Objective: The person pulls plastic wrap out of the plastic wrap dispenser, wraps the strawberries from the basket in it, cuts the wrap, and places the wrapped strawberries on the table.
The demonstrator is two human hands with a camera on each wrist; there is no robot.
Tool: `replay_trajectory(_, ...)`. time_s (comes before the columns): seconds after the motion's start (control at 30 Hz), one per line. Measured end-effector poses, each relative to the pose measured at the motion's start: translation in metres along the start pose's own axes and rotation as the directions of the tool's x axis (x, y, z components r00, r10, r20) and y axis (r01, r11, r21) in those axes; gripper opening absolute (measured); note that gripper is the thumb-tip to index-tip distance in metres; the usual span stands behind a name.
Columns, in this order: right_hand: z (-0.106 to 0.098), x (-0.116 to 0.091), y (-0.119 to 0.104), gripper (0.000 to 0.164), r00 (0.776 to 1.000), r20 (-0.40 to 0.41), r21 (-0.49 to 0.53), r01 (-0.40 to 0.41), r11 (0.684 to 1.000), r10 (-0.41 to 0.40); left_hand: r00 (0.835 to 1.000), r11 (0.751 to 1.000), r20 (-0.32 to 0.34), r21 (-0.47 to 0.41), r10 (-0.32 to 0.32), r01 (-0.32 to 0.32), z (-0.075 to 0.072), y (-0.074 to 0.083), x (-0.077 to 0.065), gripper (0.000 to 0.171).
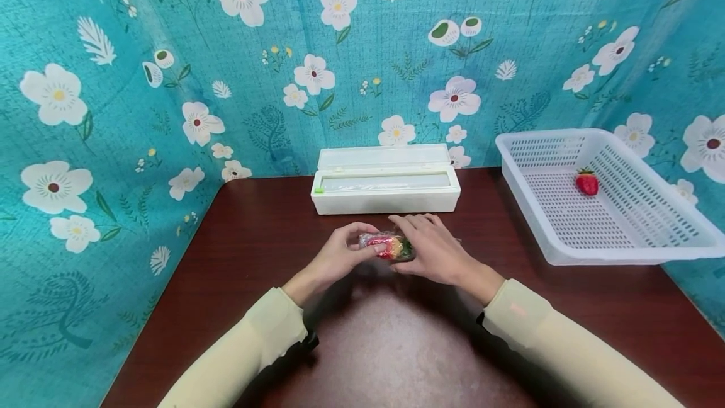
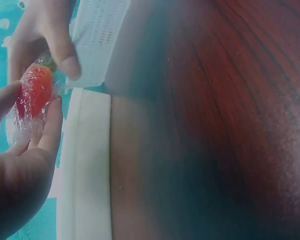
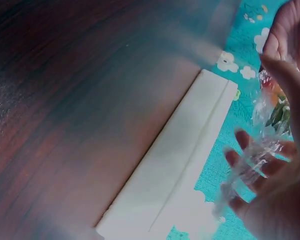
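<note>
My left hand (image 1: pixel 340 254) grips a red strawberry (image 2: pixel 37 87) loosely wrapped in clear cling film, thumb on the near side and fingers behind. Green leaves (image 3: pixel 278 116) at the strawberry's stem end point toward my right hand (image 1: pixel 436 252). That right hand is beside the leafy end, its fingers spread and fairly straight. A loose tail of cling film (image 3: pixel 252 162) trails across those fingers in the right wrist view. Both hands are above the table, just in front of a white cling film dispenser box (image 1: pixel 387 202).
The dispenser's lid (image 1: pixel 384 157) is raised, and a green slider (image 1: pixel 319 190) sits at its left end. To the right, a white perforated basket (image 1: pixel 529 216) holds one strawberry (image 1: pixel 587 183). A floral teal curtain (image 1: pixel 272 112) hangs behind the dark wooden table (image 1: pixel 243 238).
</note>
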State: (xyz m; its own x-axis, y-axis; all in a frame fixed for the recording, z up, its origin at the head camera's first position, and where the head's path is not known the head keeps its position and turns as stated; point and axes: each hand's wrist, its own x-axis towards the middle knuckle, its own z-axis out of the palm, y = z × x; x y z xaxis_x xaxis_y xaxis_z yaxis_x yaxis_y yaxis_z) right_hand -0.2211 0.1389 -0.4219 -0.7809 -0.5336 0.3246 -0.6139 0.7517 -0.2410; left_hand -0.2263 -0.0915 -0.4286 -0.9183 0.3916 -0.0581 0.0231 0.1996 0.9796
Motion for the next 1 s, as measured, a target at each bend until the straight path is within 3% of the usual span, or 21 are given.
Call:
replay_trajectory(0.2,0.0014,-0.0009,0.0013,0.078,0.999,0.051,0.049,-0.012,0.999,0.009,0.999,0.999,0.046,-0.036,0.008,-0.006,0.0017,-0.002,-0.0001,0.04)
replay_trajectory(0.4,0.0013,0.0002,0.0016,0.057,0.999,0.03,0.017,0.019,1.0,-0.019,0.998,1.0,0.058,-0.018,0.025,-0.024,0.0018,-0.0016,-0.0001,0.048)
replay_trajectory(0.57,0.0017,-0.0011,0.0016,0.041,0.999,0.029,-0.032,0.045,0.998,-0.044,0.998,0.999,0.07,-0.039,0.0,0.003,0.0025,-0.0018,-0.0002,0.051)
replay_trajectory(0.77,0.0012,-0.0022,0.0011,0.033,0.998,0.036,-0.033,0.058,0.998,-0.057,0.994,0.999,0.109,-0.023,-0.03,0.032,0.0025,-0.0025,-0.001,0.043)
replay_trajectory(1.0,-0.0004,-0.0014,0.0005,0.033,0.998,0.047,0.075,0.038,0.997,-0.041,0.991,0.999,0.129,-0.04,-0.028,0.034,0.0038,-0.003,-0.0017,0.033)
